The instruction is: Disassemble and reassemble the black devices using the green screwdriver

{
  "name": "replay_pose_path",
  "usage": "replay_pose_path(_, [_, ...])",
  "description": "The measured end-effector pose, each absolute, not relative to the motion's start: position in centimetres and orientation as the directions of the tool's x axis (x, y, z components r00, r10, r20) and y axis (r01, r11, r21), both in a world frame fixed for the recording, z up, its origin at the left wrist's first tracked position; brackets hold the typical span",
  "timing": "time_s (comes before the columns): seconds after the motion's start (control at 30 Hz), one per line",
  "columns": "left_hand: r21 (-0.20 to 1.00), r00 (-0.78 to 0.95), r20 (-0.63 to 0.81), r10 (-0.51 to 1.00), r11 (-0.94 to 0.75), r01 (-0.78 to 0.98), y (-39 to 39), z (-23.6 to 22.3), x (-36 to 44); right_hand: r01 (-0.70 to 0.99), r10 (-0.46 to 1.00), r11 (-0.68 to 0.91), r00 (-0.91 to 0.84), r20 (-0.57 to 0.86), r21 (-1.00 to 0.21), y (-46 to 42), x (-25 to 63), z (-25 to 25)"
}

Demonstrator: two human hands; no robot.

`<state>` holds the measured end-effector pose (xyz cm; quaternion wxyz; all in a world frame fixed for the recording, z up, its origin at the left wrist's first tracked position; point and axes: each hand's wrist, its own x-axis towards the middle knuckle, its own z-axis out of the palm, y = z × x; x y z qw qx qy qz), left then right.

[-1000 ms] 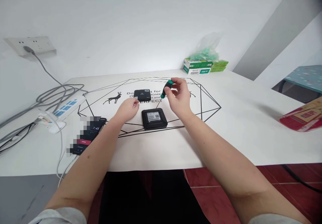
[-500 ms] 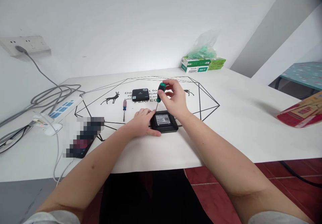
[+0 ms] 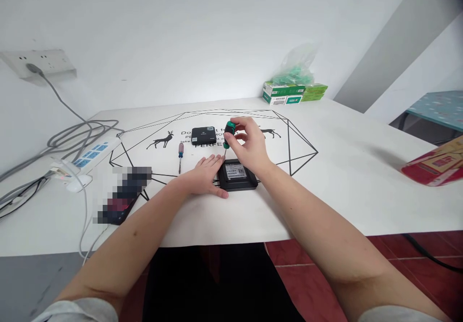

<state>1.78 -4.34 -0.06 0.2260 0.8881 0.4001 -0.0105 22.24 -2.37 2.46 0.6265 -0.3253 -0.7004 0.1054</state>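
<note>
My right hand (image 3: 249, 143) grips the green-and-black handle of a screwdriver (image 3: 229, 134). Its shaft points down at the far left corner of a black box-shaped device (image 3: 237, 175) with a white label on its upward face. Whether the tip sits in a screw is too small to tell. Against the left side of that device rests my left hand (image 3: 206, 176), fingers stretched out and thumb near the front left corner. A second screwdriver (image 3: 181, 157) with a reddish, clear-looking handle and blue collar lies to the left. Behind stands another black device (image 3: 203, 135), flat on the table.
A phone (image 3: 130, 196), partly pixelated, lies at the left near a power strip (image 3: 96, 154) and coiled grey cables (image 3: 83, 136). Green-and-white boxes (image 3: 284, 93) with a plastic bag stand at the back. A red-and-yellow package (image 3: 437, 163) is at the right edge.
The screwdriver in my right hand has become slightly more upright, its handle shifting a little left. My left hand stays beside the device. The whole view has shifted slightly.
</note>
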Motion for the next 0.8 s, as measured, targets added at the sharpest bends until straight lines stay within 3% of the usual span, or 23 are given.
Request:
replay_pose_path(0.27, [0.393,0.689,-0.171,0.704,-0.593,0.703,-4.32,-0.19,1.79,0.338,0.602,0.746,0.026,0.798,-0.574,-2.13,22.25,2.25])
replay_pose_path(0.5, [0.379,0.686,-0.172,0.707,-0.595,0.709,-4.27,-0.35,1.92,0.342,0.572,0.787,-0.090,0.815,-0.514,-2.35,21.99,2.11])
replay_pose_path(0.7, [0.383,0.690,-0.166,0.704,-0.599,0.703,-4.14,-0.48,1.95,0.304,0.642,0.729,0.010,0.767,-0.614,-2.25,21.50,2.18])
replay_pose_path(0.8, [0.382,0.685,-0.165,0.709,-0.594,0.708,-4.11,-0.47,1.89,0.247,0.675,0.720,-0.029,0.737,-0.649,-2.35,21.41,2.23])
